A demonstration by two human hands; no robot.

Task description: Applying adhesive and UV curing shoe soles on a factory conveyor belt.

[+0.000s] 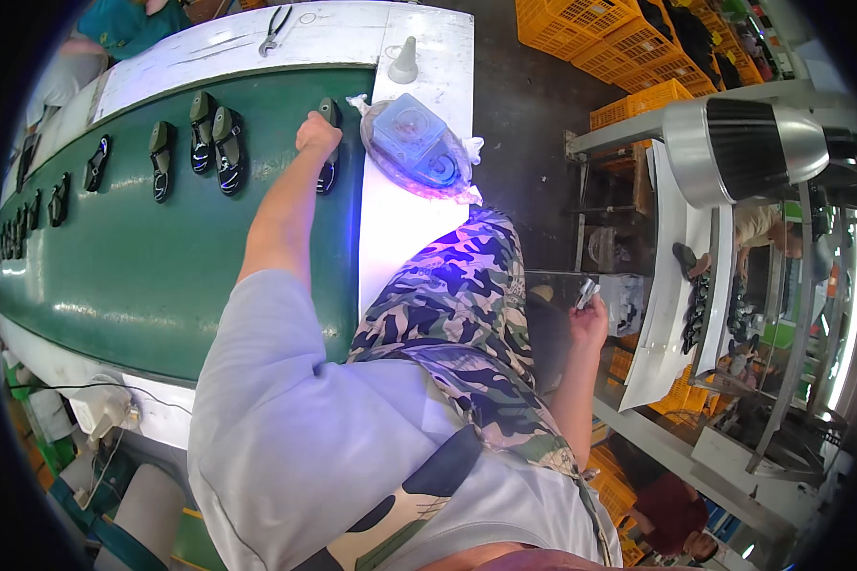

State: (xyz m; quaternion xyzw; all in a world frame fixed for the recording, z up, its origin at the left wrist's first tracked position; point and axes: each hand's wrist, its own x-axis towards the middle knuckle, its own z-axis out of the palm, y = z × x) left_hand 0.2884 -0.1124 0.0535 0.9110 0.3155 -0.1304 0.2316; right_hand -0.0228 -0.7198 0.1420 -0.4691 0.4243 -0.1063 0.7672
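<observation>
Obs., clock dirs from view ctr: L hand [318, 135] at 11, arm extended over green worktop [181, 276]; fingers curled at upper end of glossy black shoe [327, 179], olive at top, toe end pointing to 6. Fingertips hidden, so can't tell if L is pinching or just resting on it. Shoe lies near RH edge of worktop. R hand [588, 326] at 3, well apart from bench, thumb + fingers pinching small silvery metal piece [587, 293]; exact type unclear. Just beside L hand, at 12: blue plastic box [409, 126] on round plastic-wrapped tray [379, 160], w/ white cone-shaped bottle [404, 65] beyond. Pliers [273, 33] at 11, on white bench border [200, 52]. More black shoes along worktop: pair [215, 145] close together at 10, single shoe [161, 164] just beyond, others toward 9, furthest bunched and too small to count. Camo garment [448, 305] approx. ctr, over wearer's lap. Stacked yellow crates [590, 38] at 1; silver/black cylindrical unit [745, 152] at 2. Person in dark red top [668, 514] between 4 and 5.
</observation>
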